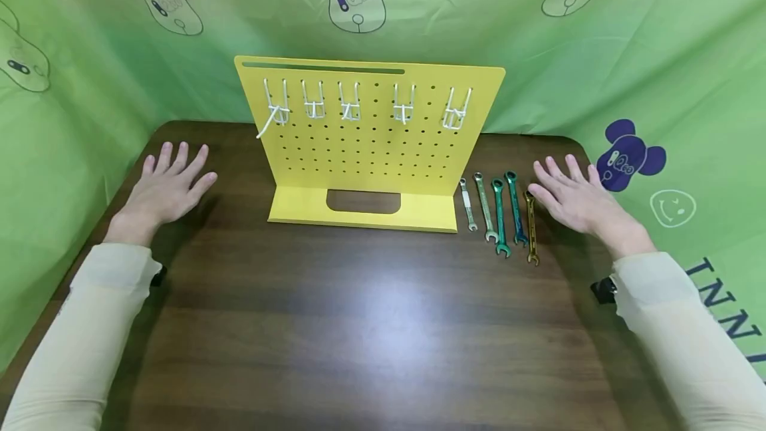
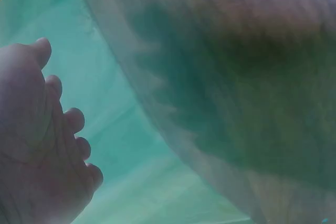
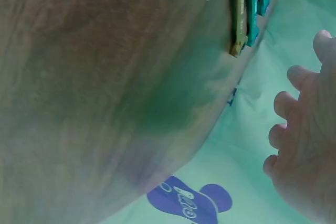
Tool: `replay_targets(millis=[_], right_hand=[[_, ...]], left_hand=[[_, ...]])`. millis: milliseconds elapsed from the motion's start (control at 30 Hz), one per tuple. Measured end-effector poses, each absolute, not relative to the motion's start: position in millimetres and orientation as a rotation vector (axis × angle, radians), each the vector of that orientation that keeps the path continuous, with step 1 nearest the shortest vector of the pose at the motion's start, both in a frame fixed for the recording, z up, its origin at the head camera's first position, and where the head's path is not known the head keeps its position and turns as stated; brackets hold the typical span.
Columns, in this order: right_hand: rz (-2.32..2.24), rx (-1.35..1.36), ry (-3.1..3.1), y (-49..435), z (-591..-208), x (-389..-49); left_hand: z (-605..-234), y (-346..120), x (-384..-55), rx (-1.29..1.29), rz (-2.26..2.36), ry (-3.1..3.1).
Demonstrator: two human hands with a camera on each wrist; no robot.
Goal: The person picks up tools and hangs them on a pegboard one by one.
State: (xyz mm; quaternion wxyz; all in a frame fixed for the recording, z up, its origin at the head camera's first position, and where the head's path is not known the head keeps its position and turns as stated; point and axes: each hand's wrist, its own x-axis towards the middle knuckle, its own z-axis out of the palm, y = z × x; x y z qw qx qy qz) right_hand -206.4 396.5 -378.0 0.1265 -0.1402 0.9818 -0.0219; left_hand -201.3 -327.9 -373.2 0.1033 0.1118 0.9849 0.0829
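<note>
My left hand [image 1: 165,188] hovers palm down over the table's left side, fingers spread, holding nothing. On the right, my right hand [image 1: 574,198] is spread the same way, its thumb close to the gold wrench [image 1: 531,228]. Left of that wrench lie a blue-green wrench [image 1: 516,210], a green wrench [image 1: 500,218], a pale green wrench [image 1: 485,207] and a short silver wrench [image 1: 468,205], roughly side by side. In the right wrist view the gold wrench [image 3: 239,14] appears beyond the fingers [image 3: 286,104]. The left wrist view shows the left hand [image 2: 44,135] with bare table beside it.
A yellow pegboard [image 1: 365,145] stands at the back middle of the brown table [image 1: 359,324]. Several white wire hooks [image 1: 314,102] hang along its upper part, the leftmost one jutting out crookedly. Green cloth [image 1: 449,32] with cartoon prints surrounds the table's back and sides.
</note>
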Motion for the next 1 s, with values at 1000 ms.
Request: replay_targets(millis=[1000], right_hand=[[-1.055,-0.127,2.402,417,-335,-200]], left_hand=[[-287,-267,-230,0.059,1.613,2.198]])
